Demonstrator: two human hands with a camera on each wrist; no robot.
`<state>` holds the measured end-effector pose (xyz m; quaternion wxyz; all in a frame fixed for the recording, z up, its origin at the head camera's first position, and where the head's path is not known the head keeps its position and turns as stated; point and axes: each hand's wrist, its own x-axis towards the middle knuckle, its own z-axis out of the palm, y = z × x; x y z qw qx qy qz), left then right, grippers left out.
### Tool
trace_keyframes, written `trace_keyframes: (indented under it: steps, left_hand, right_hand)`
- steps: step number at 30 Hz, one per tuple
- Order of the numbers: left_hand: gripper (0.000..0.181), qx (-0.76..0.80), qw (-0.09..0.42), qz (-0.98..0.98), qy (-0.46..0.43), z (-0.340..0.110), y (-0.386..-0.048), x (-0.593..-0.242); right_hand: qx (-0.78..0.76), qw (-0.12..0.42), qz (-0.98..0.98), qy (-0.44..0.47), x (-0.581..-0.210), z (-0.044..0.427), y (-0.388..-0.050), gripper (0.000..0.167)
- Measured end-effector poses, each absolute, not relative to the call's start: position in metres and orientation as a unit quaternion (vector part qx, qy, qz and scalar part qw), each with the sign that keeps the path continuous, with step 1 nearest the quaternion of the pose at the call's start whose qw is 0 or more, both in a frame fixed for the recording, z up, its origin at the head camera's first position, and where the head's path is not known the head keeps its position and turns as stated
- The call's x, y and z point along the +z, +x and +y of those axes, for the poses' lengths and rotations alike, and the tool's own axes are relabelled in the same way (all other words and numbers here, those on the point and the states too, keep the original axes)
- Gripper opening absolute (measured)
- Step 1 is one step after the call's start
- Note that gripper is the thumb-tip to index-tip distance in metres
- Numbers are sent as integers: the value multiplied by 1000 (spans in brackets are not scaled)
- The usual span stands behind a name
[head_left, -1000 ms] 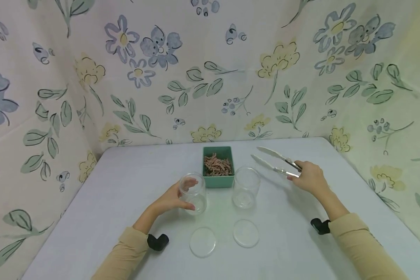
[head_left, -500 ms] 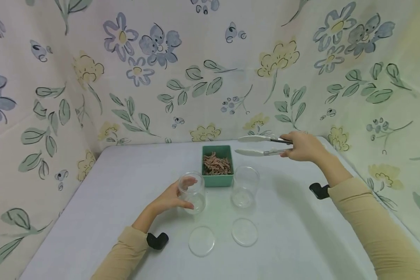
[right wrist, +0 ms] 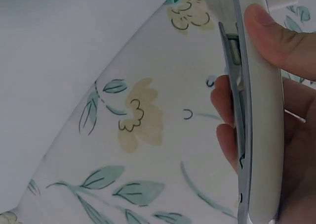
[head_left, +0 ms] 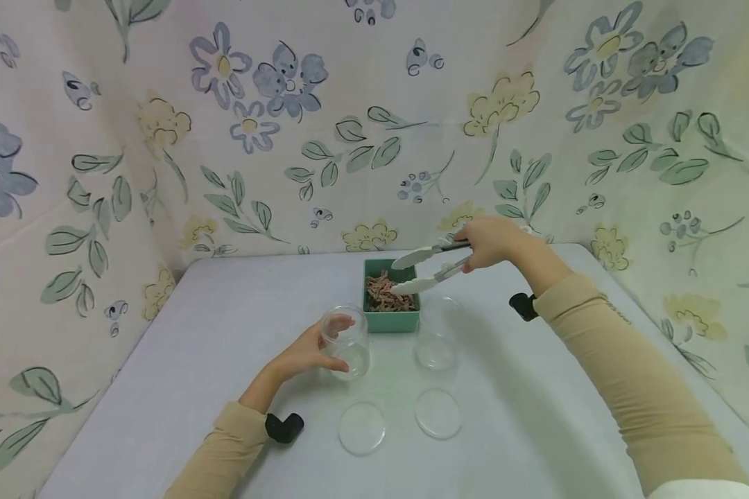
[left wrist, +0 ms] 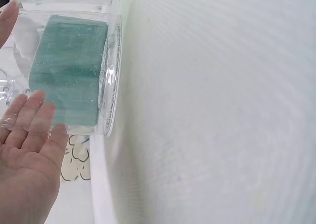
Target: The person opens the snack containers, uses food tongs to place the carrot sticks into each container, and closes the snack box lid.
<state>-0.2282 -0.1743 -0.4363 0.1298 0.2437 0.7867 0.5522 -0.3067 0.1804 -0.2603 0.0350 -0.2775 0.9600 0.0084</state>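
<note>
One pair of tongs is grasped in the fingers of the right hand, spread tips pointing leftward over the green box and its brown strips (whether they touch, I cannot tell remotely). On the desk, I see the box's long axis running away from me, the tongs slanting across it. The left hand, nearer the box, grips the left jar.
</note>
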Motion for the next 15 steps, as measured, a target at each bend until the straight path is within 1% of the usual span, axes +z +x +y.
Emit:
trace_keyframes:
  steps: [7,15]
  left_hand:
    - [80,554,128,783,253,-173,-229,-436]
    - [80,555,134,783,248,-173,-228,-435]
  right_hand:
    - [34,58,959,-275,-258,156,-310,49]
    - [43,82,960,-265,-261,141,-314,45]
